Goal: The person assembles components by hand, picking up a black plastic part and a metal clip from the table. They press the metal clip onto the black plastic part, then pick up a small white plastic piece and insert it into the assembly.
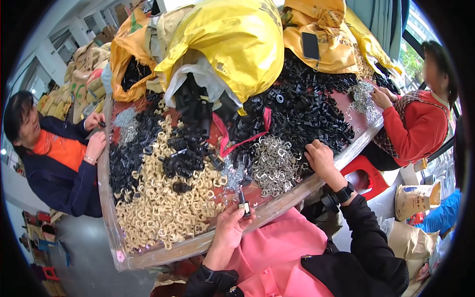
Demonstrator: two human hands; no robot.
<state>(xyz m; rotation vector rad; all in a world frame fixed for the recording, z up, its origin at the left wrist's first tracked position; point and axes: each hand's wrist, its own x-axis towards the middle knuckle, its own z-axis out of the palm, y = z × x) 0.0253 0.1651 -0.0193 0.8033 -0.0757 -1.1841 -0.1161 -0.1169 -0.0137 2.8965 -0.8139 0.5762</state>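
Note:
My left hand [230,228] is closed, pinching a small black plastic part with a pale face [244,204] at the table's near edge. Loose cream-coloured plastic loops [168,213] are heaped to its left. Farther right, my right hand [321,159] reaches over the rim. Its fingers are bent and a little apart at the edge of a large pile of black plastic parts [316,109], and nothing shows between them. Between my hands lies a heap of silver metal hooks [274,166]. Small shiny metal pieces [232,173] lie just beyond the left hand.
A raised wooden rim [277,208] borders the table. Yellow sacks [232,44] and a phone [310,45] stand or lie at the back. A pink ribbon [247,141] crosses the black parts. Co-workers sit at left [54,153] and right [415,119]; a red stool [368,175] is at right.

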